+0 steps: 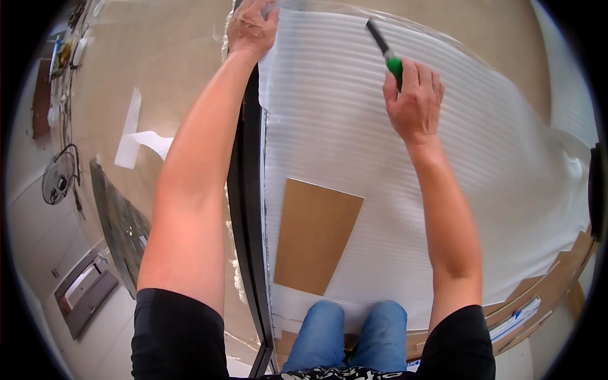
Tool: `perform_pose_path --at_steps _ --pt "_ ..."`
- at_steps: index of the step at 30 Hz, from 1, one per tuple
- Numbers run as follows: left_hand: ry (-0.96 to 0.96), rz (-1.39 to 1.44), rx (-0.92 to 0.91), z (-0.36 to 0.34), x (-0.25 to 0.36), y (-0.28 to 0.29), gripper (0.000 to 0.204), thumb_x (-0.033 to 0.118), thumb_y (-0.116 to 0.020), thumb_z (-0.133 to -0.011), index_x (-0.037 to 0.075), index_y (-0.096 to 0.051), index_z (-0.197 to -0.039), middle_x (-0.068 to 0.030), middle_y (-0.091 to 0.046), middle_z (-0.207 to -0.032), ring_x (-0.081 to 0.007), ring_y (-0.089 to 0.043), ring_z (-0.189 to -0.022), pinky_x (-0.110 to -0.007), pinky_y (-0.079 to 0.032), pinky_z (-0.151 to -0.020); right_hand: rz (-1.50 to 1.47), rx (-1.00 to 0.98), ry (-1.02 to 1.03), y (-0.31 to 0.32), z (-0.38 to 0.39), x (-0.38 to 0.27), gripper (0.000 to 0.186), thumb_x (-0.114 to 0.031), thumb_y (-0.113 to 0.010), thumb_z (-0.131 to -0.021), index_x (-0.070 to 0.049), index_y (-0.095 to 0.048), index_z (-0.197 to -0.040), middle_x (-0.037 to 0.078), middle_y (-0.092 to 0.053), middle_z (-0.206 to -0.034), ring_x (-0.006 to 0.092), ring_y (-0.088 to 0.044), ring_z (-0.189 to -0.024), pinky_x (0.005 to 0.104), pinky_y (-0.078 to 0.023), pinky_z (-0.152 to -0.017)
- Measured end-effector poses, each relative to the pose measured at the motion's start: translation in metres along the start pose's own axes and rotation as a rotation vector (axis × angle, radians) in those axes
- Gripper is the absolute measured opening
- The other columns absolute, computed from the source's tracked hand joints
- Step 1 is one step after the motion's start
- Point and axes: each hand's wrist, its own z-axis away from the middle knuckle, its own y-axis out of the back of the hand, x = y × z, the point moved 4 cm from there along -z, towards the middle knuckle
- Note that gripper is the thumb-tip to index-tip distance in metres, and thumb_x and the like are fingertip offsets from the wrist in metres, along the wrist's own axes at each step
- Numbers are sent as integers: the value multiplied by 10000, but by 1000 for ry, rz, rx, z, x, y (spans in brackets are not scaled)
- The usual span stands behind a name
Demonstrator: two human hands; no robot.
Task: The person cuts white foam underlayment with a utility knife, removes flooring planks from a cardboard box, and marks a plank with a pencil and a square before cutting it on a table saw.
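One blue-printed strip (516, 320) right of black frame (247, 190); my right fingers (425, 75) closed round green-handled tool (390, 59); left fingers (272, 18) by frame, grip unclear.

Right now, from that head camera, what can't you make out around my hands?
All in the head view:
Left hand: its fingertips meet the upper edge, so its grip is unclear.
Green-handled tool: the handle's rear is hidden by the right hand; its dark end is too blurred for detail.
White curled strip: one end disappears behind the left forearm.
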Motion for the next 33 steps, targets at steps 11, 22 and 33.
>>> perform_pose_path --at_steps 11,22,33 --pt "-58 49 -3 -5 1 -5 189 229 -666 -932 74 -745 -1004 -172 -669 -957 -356 -649 -929 -449 -530 -829 -1229 -300 -877 -138 -39 -133 448 -207 -548 -955 21 -570 -1340 91 -704 -953 181 -720 -784 347 -571 -705" --pt "-2 21 14 -2 10 -4 171 208 -656 -952 85 -735 -1040 -177 -653 -951 -372 -650 -910 -460 -531 -821 -1061 -338 -749 -141 -38 -133 532 -209 -570 -920 -40 -560 -1423 269 -683 -1239 456 -636 -1171 470 -501 -1027" --pt "-399 -353 -466 -44 103 3 268 152 -561 -943 69 -720 -1142 -189 -698 -1204 -332 -657 -1176 -450 -516 -1021 -953 -344 -742 -125 -41 -137 445 -252 -591 -945 -82 -620 -1355 244 -717 -1145 452 -659 -1082 478 -529 -963"
